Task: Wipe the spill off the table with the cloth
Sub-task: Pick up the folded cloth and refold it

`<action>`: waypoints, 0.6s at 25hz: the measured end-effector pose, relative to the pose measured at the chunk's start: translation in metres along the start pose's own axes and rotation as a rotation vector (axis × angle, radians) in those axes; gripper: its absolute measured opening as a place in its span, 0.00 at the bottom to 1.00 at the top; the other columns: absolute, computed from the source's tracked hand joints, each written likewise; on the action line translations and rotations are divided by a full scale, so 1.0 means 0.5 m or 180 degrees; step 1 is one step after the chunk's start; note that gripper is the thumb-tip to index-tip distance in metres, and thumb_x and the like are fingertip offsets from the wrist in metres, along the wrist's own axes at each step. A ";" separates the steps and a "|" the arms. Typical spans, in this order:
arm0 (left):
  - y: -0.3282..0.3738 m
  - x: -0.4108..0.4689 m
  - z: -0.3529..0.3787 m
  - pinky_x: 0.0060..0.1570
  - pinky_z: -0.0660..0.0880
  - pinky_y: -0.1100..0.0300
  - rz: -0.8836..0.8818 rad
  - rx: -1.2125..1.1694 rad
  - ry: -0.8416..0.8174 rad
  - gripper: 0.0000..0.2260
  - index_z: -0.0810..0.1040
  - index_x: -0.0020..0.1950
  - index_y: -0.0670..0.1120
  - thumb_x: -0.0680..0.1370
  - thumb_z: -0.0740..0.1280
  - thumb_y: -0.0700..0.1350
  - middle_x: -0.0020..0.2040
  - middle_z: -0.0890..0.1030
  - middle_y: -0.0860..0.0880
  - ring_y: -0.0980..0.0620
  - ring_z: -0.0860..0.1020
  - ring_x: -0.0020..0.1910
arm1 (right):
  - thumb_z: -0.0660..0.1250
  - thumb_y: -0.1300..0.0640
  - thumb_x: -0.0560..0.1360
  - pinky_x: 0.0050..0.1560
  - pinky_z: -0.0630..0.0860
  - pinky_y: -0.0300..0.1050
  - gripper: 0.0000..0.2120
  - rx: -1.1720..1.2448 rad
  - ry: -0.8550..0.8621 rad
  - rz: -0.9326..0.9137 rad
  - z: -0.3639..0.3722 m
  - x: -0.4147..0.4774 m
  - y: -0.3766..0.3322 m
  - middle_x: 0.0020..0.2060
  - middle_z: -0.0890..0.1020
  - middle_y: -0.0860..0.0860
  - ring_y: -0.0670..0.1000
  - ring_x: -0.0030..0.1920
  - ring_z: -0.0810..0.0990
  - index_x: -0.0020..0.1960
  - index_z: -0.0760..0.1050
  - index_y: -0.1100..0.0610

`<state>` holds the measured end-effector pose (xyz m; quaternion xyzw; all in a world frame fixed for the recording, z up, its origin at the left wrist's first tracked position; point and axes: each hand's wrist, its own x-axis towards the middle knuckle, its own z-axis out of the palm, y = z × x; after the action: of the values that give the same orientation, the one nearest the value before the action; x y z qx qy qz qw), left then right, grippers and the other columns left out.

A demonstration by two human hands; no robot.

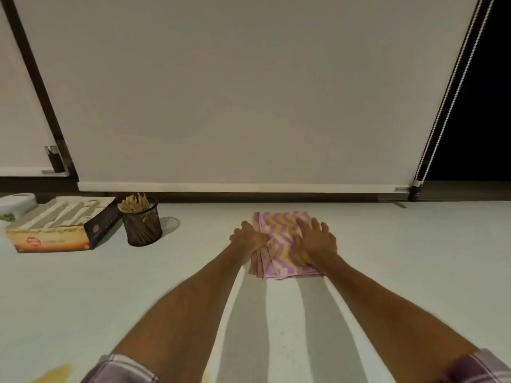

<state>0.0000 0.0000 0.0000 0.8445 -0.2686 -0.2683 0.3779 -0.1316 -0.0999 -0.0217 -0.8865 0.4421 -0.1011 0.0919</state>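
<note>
A folded cloth [279, 222] with purple and orange zigzag stripes lies flat on the white table [387, 244], near its far edge. My left hand [247, 237] rests on the cloth's left side, fingers curled over that edge. My right hand [313, 240] lies flat on the cloth's right half with fingers spread. A yellowish patch [55, 374] shows on the table at the bottom left corner. No liquid is visible around the cloth.
A black mesh cup [142, 226] of wooden sticks stands left of the cloth. Beside it lies an open cardboard box [60, 226], with a white round container [18, 201] behind. A white roller blind [235, 106] hangs along the table's far edge.
</note>
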 end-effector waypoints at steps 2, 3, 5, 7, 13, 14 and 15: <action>0.016 0.006 0.011 0.65 0.73 0.45 0.0015 -0.0215 -0.0181 0.31 0.60 0.72 0.42 0.74 0.72 0.46 0.68 0.69 0.39 0.39 0.72 0.66 | 0.51 0.43 0.82 0.69 0.64 0.58 0.24 0.0077 -0.0082 0.0355 0.000 0.017 0.012 0.71 0.66 0.62 0.64 0.71 0.65 0.76 0.56 0.49; 0.023 0.010 0.013 0.65 0.73 0.45 0.0002 -0.0193 -0.0234 0.31 0.61 0.72 0.42 0.74 0.72 0.43 0.68 0.69 0.39 0.39 0.72 0.67 | 0.52 0.44 0.82 0.68 0.65 0.57 0.24 0.0178 -0.0104 0.0458 0.004 0.030 0.017 0.69 0.68 0.62 0.65 0.69 0.66 0.76 0.58 0.50; 0.034 0.023 0.010 0.65 0.74 0.47 -0.0081 -0.0313 -0.0389 0.30 0.63 0.70 0.42 0.72 0.73 0.37 0.67 0.70 0.40 0.40 0.72 0.65 | 0.56 0.47 0.82 0.67 0.66 0.56 0.23 0.0671 -0.0100 0.0521 0.002 0.050 0.021 0.68 0.70 0.61 0.64 0.69 0.67 0.75 0.60 0.52; 0.043 0.026 -0.003 0.61 0.75 0.51 -0.0160 -0.0552 -0.0685 0.24 0.68 0.63 0.42 0.71 0.73 0.33 0.60 0.74 0.41 0.42 0.76 0.58 | 0.64 0.54 0.79 0.67 0.68 0.55 0.27 0.1274 -0.0103 0.0487 -0.006 0.062 0.029 0.69 0.71 0.60 0.63 0.68 0.69 0.75 0.61 0.53; 0.055 0.006 -0.025 0.66 0.73 0.44 0.0032 -0.0880 -0.1561 0.42 0.57 0.78 0.50 0.71 0.68 0.26 0.74 0.64 0.42 0.38 0.70 0.69 | 0.74 0.67 0.70 0.60 0.78 0.58 0.43 0.2927 -0.1299 0.0773 -0.070 0.071 0.053 0.68 0.70 0.59 0.64 0.63 0.75 0.78 0.57 0.50; 0.048 -0.006 -0.027 0.65 0.73 0.44 0.0055 -0.0926 -0.1622 0.42 0.55 0.79 0.50 0.71 0.68 0.26 0.74 0.63 0.41 0.38 0.70 0.69 | 0.73 0.67 0.70 0.62 0.77 0.59 0.39 0.2920 -0.1384 0.0679 -0.072 0.065 0.052 0.65 0.73 0.59 0.64 0.62 0.76 0.76 0.61 0.53; 0.040 -0.019 -0.031 0.64 0.74 0.45 0.0105 -0.0993 -0.1654 0.43 0.54 0.79 0.50 0.71 0.68 0.26 0.74 0.63 0.41 0.38 0.70 0.69 | 0.73 0.68 0.70 0.63 0.76 0.61 0.35 0.2988 -0.1372 0.0611 -0.073 0.055 0.052 0.63 0.75 0.59 0.63 0.61 0.77 0.74 0.65 0.54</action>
<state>-0.0014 0.0026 0.0267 0.6748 -0.3254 -0.5072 0.4260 -0.1447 -0.1402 0.0095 -0.7062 0.3995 -0.0947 0.5769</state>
